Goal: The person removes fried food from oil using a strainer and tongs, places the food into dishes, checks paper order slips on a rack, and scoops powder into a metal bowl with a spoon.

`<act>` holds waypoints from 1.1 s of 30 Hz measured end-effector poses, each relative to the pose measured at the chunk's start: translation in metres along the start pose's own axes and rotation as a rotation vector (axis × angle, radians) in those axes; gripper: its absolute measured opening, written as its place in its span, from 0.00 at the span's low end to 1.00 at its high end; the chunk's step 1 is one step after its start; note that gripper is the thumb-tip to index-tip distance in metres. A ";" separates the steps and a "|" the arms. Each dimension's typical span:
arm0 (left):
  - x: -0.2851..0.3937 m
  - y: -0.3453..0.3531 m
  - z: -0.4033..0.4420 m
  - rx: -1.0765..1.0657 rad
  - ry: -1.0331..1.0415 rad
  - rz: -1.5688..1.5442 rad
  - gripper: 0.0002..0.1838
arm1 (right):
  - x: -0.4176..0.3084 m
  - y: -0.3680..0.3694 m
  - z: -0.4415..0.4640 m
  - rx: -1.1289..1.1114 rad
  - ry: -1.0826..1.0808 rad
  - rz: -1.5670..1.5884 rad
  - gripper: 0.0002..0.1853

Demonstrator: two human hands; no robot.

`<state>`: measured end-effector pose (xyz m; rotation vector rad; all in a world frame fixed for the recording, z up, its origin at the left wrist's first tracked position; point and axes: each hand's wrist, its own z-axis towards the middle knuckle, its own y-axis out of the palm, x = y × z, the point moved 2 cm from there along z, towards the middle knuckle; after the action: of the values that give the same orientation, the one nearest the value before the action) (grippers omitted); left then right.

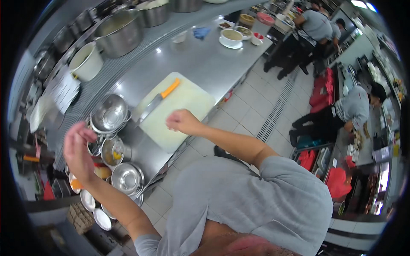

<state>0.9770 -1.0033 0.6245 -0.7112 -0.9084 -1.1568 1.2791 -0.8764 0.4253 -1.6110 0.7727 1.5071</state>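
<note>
My left hand [79, 149] is raised at the left, beside the stacked steel bowls [110, 113]. Its fingers are stretched and a little bent, blurred by motion, with nothing seen in them. Over the pale cutting board [160, 132] hovers my right hand [184, 122], its fingers curled in and no object showing between them. A cleaver-like knife with an orange handle [171, 88] lies across the board's upper left part, its blade [150, 109] reaching the left edge. Below the bowls stands a steel pot [114, 151] with something yellow inside.
More steel bowls [127, 179] stand at the near left end of the steel table [149, 62]. A shelf above holds large pots [119, 34] and a white bucket [86, 62]. At the far end are a soup bowl [231, 37] and a blue cloth [201, 33]. Co-workers [352, 106] stand to the right.
</note>
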 end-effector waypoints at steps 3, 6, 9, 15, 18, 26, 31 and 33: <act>-0.033 0.063 -0.030 -0.091 -0.177 -0.010 0.13 | 0.091 -0.069 -0.074 0.110 0.076 -0.273 0.16; -0.063 0.134 -0.060 -0.215 -0.374 -0.060 0.11 | 0.224 -0.144 -0.169 0.184 0.325 -0.756 0.19; -0.083 0.202 -0.084 -0.373 -0.492 -0.142 0.12 | 0.343 -0.212 -0.293 0.120 0.763 -0.891 0.21; -0.098 0.319 -0.115 -0.492 -0.676 -0.266 0.13 | 0.306 -0.286 -0.461 0.357 1.330 -0.428 0.14; -0.104 0.365 -0.122 -0.536 -0.714 -0.247 0.13 | 0.356 -0.315 -0.509 0.459 1.344 -0.434 0.14; -0.089 0.485 -0.118 -0.677 -0.762 -0.167 0.13 | 0.433 -0.347 -0.482 0.043 0.768 -0.811 0.11; -0.092 0.527 -0.111 -0.776 -0.720 -0.160 0.13 | 0.426 -0.361 -0.443 0.174 1.007 -0.524 0.16; -0.098 0.537 -0.108 -0.804 -0.721 -0.168 0.13 | 0.390 -0.367 -0.434 0.244 1.028 -0.444 0.17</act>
<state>1.5053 -0.9093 0.4789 -1.8131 -1.0944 -1.4511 1.8580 -1.0316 0.0837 -2.1471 0.9742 0.1856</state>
